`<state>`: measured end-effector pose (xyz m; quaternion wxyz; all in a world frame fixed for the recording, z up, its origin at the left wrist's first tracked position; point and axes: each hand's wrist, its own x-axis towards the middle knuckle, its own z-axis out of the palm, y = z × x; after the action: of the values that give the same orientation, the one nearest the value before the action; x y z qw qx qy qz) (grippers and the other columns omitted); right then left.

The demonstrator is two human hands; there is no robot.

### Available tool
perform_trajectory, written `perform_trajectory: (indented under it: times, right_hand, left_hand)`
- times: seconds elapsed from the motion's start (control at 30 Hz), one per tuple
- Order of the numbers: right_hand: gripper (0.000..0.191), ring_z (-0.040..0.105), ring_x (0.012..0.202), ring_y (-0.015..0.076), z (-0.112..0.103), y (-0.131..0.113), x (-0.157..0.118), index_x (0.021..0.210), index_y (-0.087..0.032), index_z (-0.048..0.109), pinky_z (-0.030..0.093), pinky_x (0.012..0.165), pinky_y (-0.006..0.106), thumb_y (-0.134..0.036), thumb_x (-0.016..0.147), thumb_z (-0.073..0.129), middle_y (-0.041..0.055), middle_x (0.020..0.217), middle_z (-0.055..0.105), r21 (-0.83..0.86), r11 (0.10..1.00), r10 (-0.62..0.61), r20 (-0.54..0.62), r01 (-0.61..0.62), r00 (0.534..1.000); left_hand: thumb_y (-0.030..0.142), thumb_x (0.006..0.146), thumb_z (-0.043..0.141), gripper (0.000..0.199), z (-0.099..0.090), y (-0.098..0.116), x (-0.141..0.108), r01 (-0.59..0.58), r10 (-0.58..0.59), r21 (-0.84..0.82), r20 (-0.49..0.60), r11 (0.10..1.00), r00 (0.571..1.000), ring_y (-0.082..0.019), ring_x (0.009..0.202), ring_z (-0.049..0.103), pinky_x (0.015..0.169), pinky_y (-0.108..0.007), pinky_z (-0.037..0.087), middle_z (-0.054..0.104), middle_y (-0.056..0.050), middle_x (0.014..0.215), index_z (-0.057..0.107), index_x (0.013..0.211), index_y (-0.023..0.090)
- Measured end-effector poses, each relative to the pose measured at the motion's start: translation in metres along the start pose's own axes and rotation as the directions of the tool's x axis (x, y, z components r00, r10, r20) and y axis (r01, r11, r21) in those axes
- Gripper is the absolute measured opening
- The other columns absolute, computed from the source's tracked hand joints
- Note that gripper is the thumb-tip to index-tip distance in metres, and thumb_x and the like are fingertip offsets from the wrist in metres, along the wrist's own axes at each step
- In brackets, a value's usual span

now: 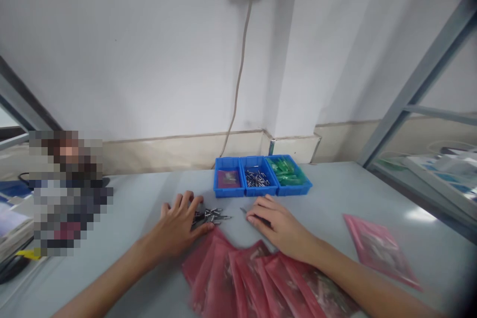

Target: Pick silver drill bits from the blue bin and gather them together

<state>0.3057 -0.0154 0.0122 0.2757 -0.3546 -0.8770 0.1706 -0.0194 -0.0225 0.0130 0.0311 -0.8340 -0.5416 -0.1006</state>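
My left hand (177, 223) rests on the table with its fingers spread around a small heap of shiny metal pin-like parts (211, 215). To the right, the fingers of my right hand (276, 221) are pressed together, and the tip of one thin metal pin (243, 210) pokes out from them. Below both hands, several pink plastic bags (238, 278) lie fanned out and overlapping; my right forearm crosses above part of them. What the bags contain is hard to make out. More metal pins (257, 178) fill the middle one of three joined blue bins.
The left blue bin (228, 192) holds a pink packet; the right one has green packets (286, 171). Another pink bag (382, 248) lies at the right. A cable (242, 54) hangs down the wall behind the table. At the far left sits a pixelated person (69, 189).
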Motion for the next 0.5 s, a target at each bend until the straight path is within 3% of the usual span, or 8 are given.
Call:
perform_trajectory:
  times: [0.1,0.27,0.5]
  right_hand:
    - [0.023,0.062,0.096,0.0217,-0.001,-0.001,-0.001,0.101,-0.022,0.070,0.043,0.101,0.044,-0.026,0.113,0.050,0.0028,0.097,0.065,-0.002,1.000,0.001,0.006,-0.001,1.000]
    - [0.023,0.062,0.098,0.0224,-0.003,-0.003,-0.002,0.103,-0.022,0.070,0.044,0.101,0.044,-0.026,0.113,0.050,0.0035,0.098,0.066,-0.006,1.000,0.008,0.017,-0.008,1.000]
    - [0.025,0.063,0.101,0.0233,-0.002,-0.002,-0.001,0.102,-0.023,0.071,0.045,0.101,0.044,-0.027,0.113,0.049,0.0041,0.100,0.066,0.001,1.000,-0.001,0.010,0.001,1.000]
  left_hand:
    - [0.069,0.106,0.041,0.053,0.004,0.009,-0.001,0.001,-0.001,-0.014,-0.036,1.000,0.999,-0.032,0.108,0.056,0.090,-0.049,0.046,0.058,-0.012,0.122,0.058,0.126,0.023]
    - [0.057,0.109,0.044,0.040,0.009,0.026,0.012,-0.054,0.052,-0.108,-0.019,0.993,0.998,-0.032,0.111,0.054,0.094,-0.051,0.045,0.057,-0.010,0.128,0.053,0.130,0.024]
    - [0.049,0.108,0.055,0.028,0.013,0.030,0.033,-0.132,0.129,-0.342,-0.032,0.930,0.991,-0.027,0.108,0.055,0.096,-0.045,0.049,0.058,-0.007,0.121,0.058,0.118,0.024]
